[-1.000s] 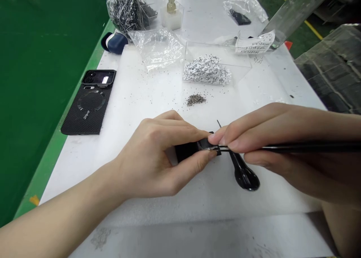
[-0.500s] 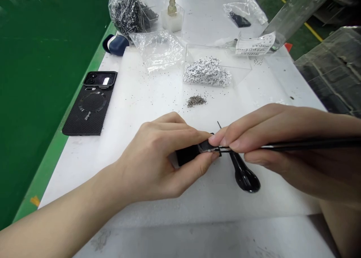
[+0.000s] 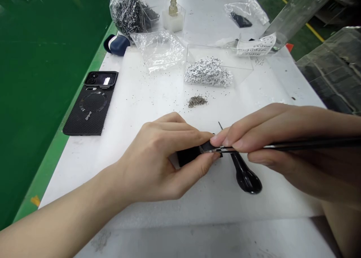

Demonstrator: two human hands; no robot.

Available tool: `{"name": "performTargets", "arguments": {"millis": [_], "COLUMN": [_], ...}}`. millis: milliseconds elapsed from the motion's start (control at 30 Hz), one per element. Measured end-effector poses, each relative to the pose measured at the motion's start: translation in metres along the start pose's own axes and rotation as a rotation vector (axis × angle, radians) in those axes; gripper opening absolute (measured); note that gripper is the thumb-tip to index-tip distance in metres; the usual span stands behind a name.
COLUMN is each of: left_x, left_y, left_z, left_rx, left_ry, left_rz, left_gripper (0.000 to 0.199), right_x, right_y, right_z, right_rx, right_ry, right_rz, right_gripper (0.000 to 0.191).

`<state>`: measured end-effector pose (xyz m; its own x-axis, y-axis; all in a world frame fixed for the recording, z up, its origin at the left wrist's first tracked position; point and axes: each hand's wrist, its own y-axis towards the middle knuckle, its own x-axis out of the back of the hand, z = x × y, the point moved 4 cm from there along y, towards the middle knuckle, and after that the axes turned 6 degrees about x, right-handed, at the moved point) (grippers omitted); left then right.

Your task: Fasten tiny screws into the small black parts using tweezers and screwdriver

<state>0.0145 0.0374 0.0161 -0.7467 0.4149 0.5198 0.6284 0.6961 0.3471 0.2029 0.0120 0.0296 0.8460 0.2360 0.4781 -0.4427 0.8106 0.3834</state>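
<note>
My left hand (image 3: 166, 152) pinches a small black block-like part (image 3: 186, 157) between thumb and forefinger, low over the white foam sheet. My right hand (image 3: 270, 137) is closed on slim black tweezers (image 3: 299, 144), whose tips reach the end of the part by my left thumb. What lies between the tips is too small to make out. Beneath my right fingers lies a screwdriver with a glossy black bulb handle (image 3: 248, 177); its thin shaft (image 3: 220, 125) shows beyond them. A little pile of tiny metal pieces (image 3: 197, 101) sits just ahead of my hands.
Behind the pile stands a clear tray (image 3: 208, 72) of small white-and-grey pieces. A black-cased phone (image 3: 90, 103) lies at the left edge, near a dark blue case (image 3: 118, 45). Farther back are a plastic bag of black parts (image 3: 128, 17) and a small bottle (image 3: 173, 8).
Both hands stay nearly still, with the tweezer tips held at the black part. The whole view has shifted very slightly.
</note>
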Motion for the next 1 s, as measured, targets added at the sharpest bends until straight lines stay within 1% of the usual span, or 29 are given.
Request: {"name": "performTargets", "arguments": {"millis": [100,267,433,733,1000], "left_x": [-0.0006,0.0004,0.0004,-0.0010,0.0004], "left_y": [0.0001,-0.0005,-0.0023,0.0004,-0.0012], "left_z": [0.0007,0.0018,0.0023,0.0030,0.0029], "left_rx": [0.006,0.005,0.005,0.004,0.001], "left_ry": [-0.001,-0.005,-0.009,-0.018,-0.012], "left_rz": [0.002,-0.001,0.001,-0.003,0.013], "left_gripper": [0.010,0.012,0.011,0.009,0.008], "right_x": [0.0006,0.0030,0.0027,0.0009,0.0004], "right_y": [0.0005,0.0010,0.0047,0.0096,0.0082], "right_z": [-0.0021,-0.0010,0.0023,-0.0013,0.0012], "right_rx": [-0.002,0.065,0.149,0.148,0.134], "right_ry": [0.013,0.033,0.043,0.053,0.059], "right_rz": [-0.010,-0.031,-0.038,-0.025,-0.033], "right_gripper": [0.015,0.022,0.017,0.016,0.018]}}
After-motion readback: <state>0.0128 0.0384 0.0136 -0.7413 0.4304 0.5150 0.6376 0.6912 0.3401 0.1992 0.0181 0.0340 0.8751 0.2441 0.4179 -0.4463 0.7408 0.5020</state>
